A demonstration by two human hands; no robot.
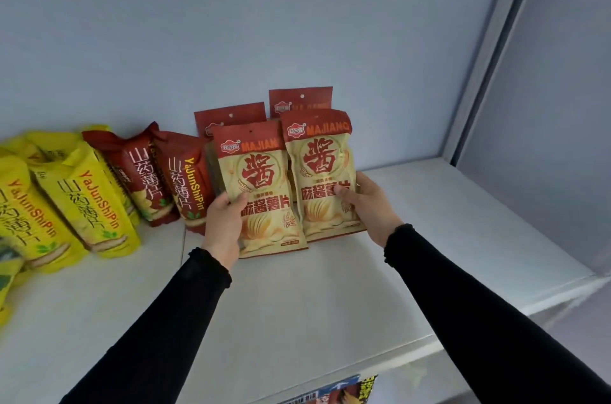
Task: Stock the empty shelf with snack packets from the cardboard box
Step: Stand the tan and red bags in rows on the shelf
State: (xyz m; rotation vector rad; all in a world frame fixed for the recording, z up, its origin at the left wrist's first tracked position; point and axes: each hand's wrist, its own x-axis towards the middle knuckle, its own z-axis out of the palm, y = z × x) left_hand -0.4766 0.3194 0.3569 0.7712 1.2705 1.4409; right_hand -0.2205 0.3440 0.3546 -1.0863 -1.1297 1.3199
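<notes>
- Head view: two cream and red "MAJIANG" snack packets are held upright side by side on the white shelf (330, 297), near its back wall.
- The left packet (263, 192) is gripped at its left edge by the left hand (224, 221), with the thumb laid across the front and the fingers hidden behind it.
- The right packet (322, 172) is gripped at its right edge by the right hand (367, 202), with the thumb pressed on the printed front.
- The two held packets are just beside each other, their inner edges touching or nearly so; the right one is set a little further back and higher in the picture.
- Behind them, two more packets of the same kind (299, 99) are seen standing against the back wall, only their red tops showing.
- To the left, two red "YaJunShiPin" packs (165, 178) are leaned side by side, the nearer one just beside the left packet.
- Further left, several yellow "YaJunShiPin" packs (82, 205) are lined up on the shelf, tilted, and are cut off by the picture's left edge.
- Black sleeves (479, 321) are worn on both arms, reaching to the wrists.
- A grey upright post (489, 49) is seen at the shelf's right end.
- A colourful printed item (334, 392), partly cut off, is seen below the shelf's front edge; what it is cannot be told.
</notes>
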